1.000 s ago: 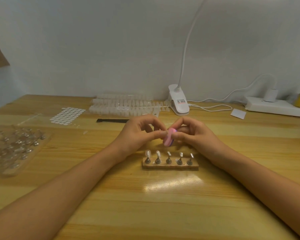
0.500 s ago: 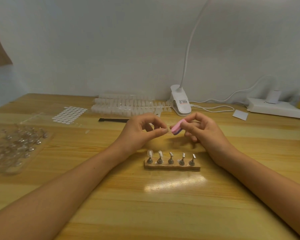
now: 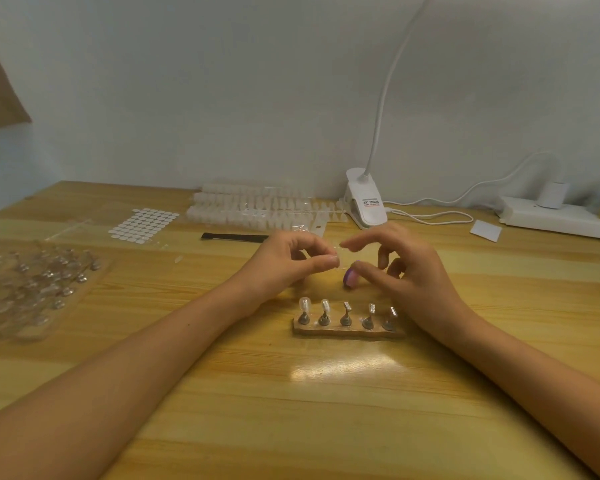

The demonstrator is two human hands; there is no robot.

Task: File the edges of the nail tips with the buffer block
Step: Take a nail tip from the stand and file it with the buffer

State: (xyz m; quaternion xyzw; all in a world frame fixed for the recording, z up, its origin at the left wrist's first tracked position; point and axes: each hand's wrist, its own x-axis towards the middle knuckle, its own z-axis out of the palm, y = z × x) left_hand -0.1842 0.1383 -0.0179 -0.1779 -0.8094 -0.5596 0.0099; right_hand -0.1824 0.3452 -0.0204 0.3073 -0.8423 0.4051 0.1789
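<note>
The block [image 3: 350,278] sits low, just above or on the table [image 3: 326,410], under your right hand's [image 3: 409,271] thumb and apart from the tip [image 3: 339,255], so no filing stroke is under way at this instant. Your left hand [image 3: 288,263] pinches that clear tip between thumb and forefinger, its other fingers curled in. Your right hand is loosely spread, the forefinger stretched toward the pinched tip. Its thumb lies on the block, but I cannot tell whether you grip the block or it merely rests there. Just in front of both hands the stand [image 3: 349,330] carries five pegs, each with something small and clear on top. I judge that at least the tip in hand is unfinished and that the block must come back against its edge. How many of the five are already filed cannot be read, because their edges are too small and glassy. The pinched tip itself is barely visible, so its outline and angle are a guess. Farther out, the strips [image 3: 257,206] of spare tips by the lamp [image 3: 366,202] and the tray [image 3: 32,289] at the left are blurred, and the tray's left part is cut off.
</note>
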